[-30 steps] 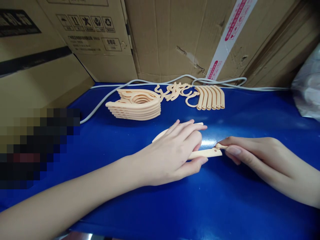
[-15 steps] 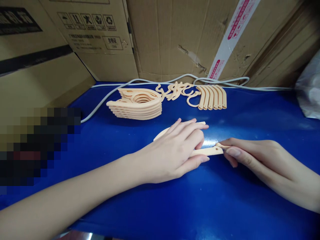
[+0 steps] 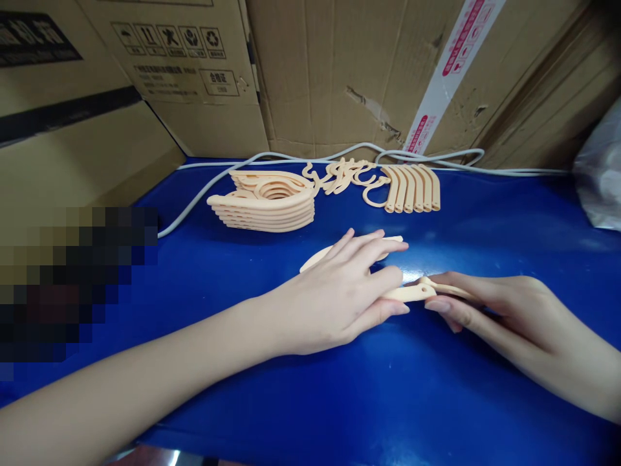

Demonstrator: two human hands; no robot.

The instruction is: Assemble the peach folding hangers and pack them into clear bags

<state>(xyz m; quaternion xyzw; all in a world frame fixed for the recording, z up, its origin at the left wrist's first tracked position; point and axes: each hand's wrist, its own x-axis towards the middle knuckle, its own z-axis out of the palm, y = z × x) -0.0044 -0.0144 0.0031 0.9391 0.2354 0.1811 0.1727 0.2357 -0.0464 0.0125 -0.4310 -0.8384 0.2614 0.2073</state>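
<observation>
My left hand lies over a cream plastic hanger piece, its thumb and fingers holding it against the blue table. One end of the piece, with a small hole, sticks out to the right, and most of it is hidden under the palm. Between thumb and fingers my right hand pinches a thin, curved cream hanger part, whose rounded tip meets the holed end. Farther back lie a stack of hanger bodies, a heap of hanger hooks and a row of short hanger arms.
A white cable runs along the back of the blue table. Cardboard boxes stand behind it and at the left. A clear plastic bag is at the right edge. A blurred-out patch covers the left side.
My right thumb has shifted left toward the holed end, and more of the thin curved part shows. My left hand and its piece have slid slightly right.
</observation>
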